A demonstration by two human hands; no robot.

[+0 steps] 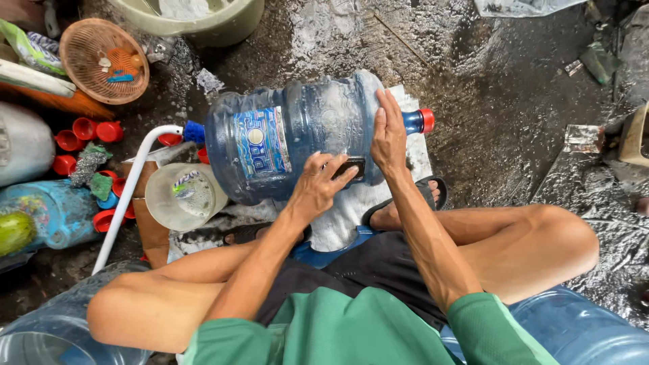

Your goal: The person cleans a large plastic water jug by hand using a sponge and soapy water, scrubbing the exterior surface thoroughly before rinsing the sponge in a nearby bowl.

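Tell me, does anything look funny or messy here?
Yes. The jug lies on its side on a white cloth instead of standing. The left hand presses a dark pad on it; the right hand steadies it. Red caps lie scattered on the wet floor.
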